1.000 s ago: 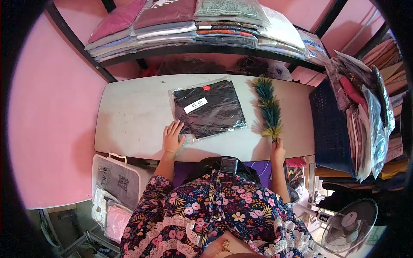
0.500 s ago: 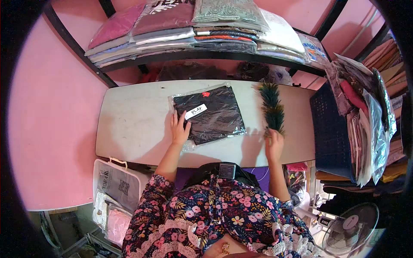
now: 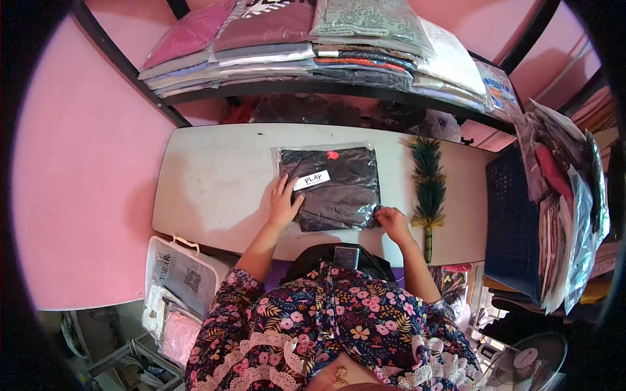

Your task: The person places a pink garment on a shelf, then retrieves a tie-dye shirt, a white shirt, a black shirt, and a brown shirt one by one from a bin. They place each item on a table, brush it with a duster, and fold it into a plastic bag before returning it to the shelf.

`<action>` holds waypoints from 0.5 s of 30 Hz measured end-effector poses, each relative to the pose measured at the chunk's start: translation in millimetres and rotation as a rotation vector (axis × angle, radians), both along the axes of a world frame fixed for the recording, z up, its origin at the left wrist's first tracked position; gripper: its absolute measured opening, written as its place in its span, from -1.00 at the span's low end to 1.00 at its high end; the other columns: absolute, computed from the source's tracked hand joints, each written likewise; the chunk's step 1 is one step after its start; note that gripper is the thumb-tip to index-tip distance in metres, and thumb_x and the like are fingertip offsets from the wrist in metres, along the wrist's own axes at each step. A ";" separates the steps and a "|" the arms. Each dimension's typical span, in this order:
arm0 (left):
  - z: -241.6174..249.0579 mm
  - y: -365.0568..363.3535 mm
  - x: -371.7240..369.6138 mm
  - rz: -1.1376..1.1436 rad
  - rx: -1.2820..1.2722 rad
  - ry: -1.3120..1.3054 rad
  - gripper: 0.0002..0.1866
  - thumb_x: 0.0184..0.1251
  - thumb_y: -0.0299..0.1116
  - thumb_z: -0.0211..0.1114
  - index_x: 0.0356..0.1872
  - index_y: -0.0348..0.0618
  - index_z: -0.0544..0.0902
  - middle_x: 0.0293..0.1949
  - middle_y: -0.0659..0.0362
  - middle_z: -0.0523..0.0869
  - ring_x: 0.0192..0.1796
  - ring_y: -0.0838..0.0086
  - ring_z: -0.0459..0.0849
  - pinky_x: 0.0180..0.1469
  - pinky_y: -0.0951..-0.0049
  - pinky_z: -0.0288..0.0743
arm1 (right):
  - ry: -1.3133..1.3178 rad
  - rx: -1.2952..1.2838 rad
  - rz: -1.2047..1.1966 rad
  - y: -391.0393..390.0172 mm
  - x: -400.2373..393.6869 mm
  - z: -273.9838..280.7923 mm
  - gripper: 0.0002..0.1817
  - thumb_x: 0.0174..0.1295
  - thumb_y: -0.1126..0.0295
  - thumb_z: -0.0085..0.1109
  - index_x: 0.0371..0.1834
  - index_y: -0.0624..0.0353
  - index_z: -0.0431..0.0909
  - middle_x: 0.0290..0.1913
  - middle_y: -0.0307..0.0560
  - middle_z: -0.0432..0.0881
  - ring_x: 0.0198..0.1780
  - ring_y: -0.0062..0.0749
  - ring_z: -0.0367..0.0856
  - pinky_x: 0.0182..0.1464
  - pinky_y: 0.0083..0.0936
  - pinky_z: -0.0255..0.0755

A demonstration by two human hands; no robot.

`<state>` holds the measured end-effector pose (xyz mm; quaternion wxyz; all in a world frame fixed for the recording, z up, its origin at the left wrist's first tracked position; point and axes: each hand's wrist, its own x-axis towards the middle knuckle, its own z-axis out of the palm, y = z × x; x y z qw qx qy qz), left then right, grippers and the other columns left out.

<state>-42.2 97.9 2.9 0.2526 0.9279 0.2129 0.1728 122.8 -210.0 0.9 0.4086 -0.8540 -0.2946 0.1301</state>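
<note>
A folded black garment in a clear plastic bag (image 3: 339,199) lies on the white table, with a white "PLAY" label and a small red mark on its front. My left hand (image 3: 285,201) rests on its left side, fingers spread beside the label. At the lower right edge of the bag is my right hand (image 3: 393,225), its fingers pinched together on the plastic. To the right of that hand lies a green feather duster (image 3: 428,179), its handle pointing toward me and nothing gripping it.
Stacks of bagged clothes (image 3: 261,55) fill the black-framed shelf behind the table. A blue crate (image 3: 512,221) with packed garments stands at the right. Left of my body is a white bin (image 3: 156,260) with bagged items; a fan (image 3: 528,358) stands at lower right.
My right hand has left the feather duster and moved left to the bag's edge. The bagged garment has turned straighter on the table. The whole view has shifted slightly.
</note>
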 end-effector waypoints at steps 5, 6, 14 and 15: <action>-11.1 49.6 23.7 0.263 -0.135 -0.211 -0.51 0.28 -0.19 0.18 0.18 -0.18 0.40 0.09 -0.11 0.52 0.18 0.07 0.45 0.21 0.22 0.30 | 0.247 0.209 -0.082 9.9 50.3 4.6 -0.85 0.21 0.47 0.10 -0.21 0.29 0.56 -0.29 -0.07 0.67 -0.24 -0.45 0.62 -0.13 -0.51 0.47; -14.7 62.9 32.0 0.256 -0.137 -0.210 -0.51 0.28 -0.19 0.18 0.18 -0.18 0.40 0.09 -0.11 0.52 0.18 0.07 0.45 0.21 0.22 0.30 | 0.230 0.136 -0.147 20.4 62.9 18.0 -0.85 0.22 0.48 0.08 -0.21 0.30 0.55 -0.30 -0.09 0.67 -0.24 -0.46 0.62 -0.12 -0.53 0.46; -9.7 100.9 80.7 0.454 -0.410 -0.131 -0.53 0.24 -0.03 0.22 -0.08 -0.27 0.58 -0.28 0.03 0.70 -0.17 0.31 0.68 -0.09 0.41 0.48 | 0.243 0.278 -0.257 104.9 158.6 -40.9 -0.73 0.20 0.34 0.15 -0.14 0.33 0.58 -0.31 -0.03 0.68 -0.28 -0.41 0.63 -0.17 -0.51 0.47; -11.9 102.7 82.8 0.455 -0.424 -0.160 -0.55 0.23 -0.02 0.24 -0.17 -0.28 0.63 -0.37 0.07 0.71 -0.25 0.37 0.69 -0.17 0.45 0.49 | 0.291 0.261 -0.283 113.5 164.6 -40.8 -0.71 0.17 0.32 0.17 -0.15 0.33 0.59 -0.34 -0.03 0.68 -0.30 -0.40 0.64 -0.20 -0.50 0.47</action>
